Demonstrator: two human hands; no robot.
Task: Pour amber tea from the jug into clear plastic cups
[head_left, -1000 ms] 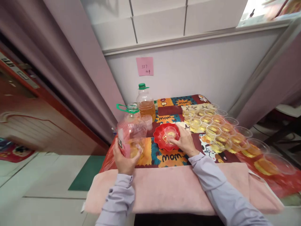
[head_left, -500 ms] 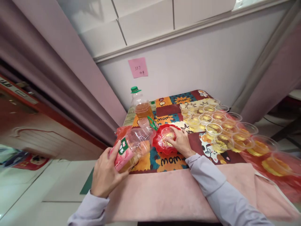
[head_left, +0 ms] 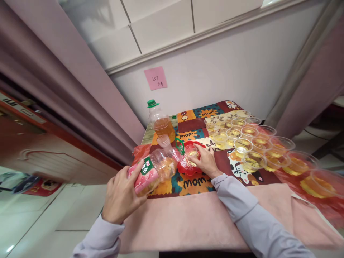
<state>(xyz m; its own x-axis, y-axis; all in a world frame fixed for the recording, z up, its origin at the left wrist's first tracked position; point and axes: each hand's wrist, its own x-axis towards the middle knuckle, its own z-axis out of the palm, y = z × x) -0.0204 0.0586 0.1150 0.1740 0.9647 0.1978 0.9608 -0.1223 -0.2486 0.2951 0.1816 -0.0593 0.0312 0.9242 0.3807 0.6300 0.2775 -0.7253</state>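
Note:
My left hand (head_left: 120, 195) grips a large clear plastic bottle (head_left: 157, 168) with a pink label and a little yellow liquid. The bottle lies tipped on its side, its green-ringed mouth over a small clear cup (head_left: 191, 152). That cup stands in a red dish (head_left: 188, 165) on the patterned tablecloth (head_left: 196, 182). My right hand (head_left: 205, 163) holds the cup at its side, fingers closed round it.
A second bottle (head_left: 160, 122) with a green cap and amber liquid stands behind, with stacked empty cups (head_left: 163, 140) next to it. Several filled clear cups (head_left: 252, 143) stand in rows to the right. A pink towel (head_left: 204, 218) covers the near table edge. A wall rises behind.
My left hand has tipped the bottle from upright to lying on its side and moved its mouth right, over the cup. My right hand has stayed on the cup.

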